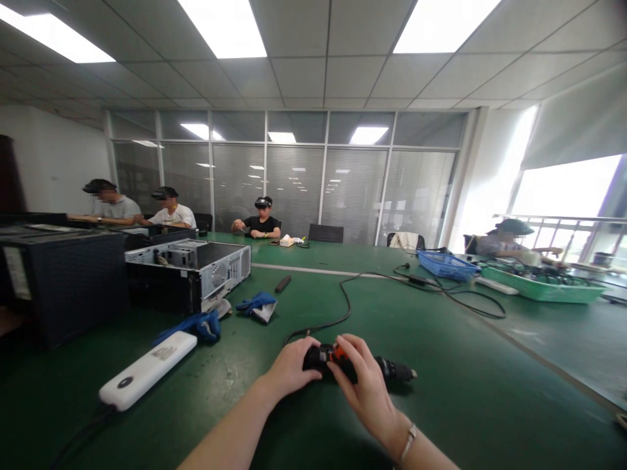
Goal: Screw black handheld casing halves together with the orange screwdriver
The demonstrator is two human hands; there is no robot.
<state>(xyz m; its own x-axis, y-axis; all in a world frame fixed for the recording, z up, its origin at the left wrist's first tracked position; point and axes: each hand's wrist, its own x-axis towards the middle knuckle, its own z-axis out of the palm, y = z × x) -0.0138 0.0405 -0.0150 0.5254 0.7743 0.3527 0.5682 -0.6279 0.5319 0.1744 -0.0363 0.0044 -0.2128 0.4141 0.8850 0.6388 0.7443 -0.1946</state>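
Note:
A black corded power tool (392, 369) with a small orange part lies across the green table in front of me, its narrow metal tip pointing right. My left hand (294, 363) grips its rear end, thumb and fingers curled round the body near where the cord leaves. With bent fingers, my right hand (363, 382) holds the tool's middle, partly covering the orange part. What lies under the fingers is hidden. From the left end, the black cord (349, 300) runs back over the table to a small adapter (417, 279).
Left of my hands are a white power strip (149, 371), blue gloves (257, 303) and an open computer case (215, 261) beside a black one (63, 281). A dark bar (283, 283) lies ahead. Blue (448, 266) and green baskets (548, 287) stand right. Several people sit farther off.

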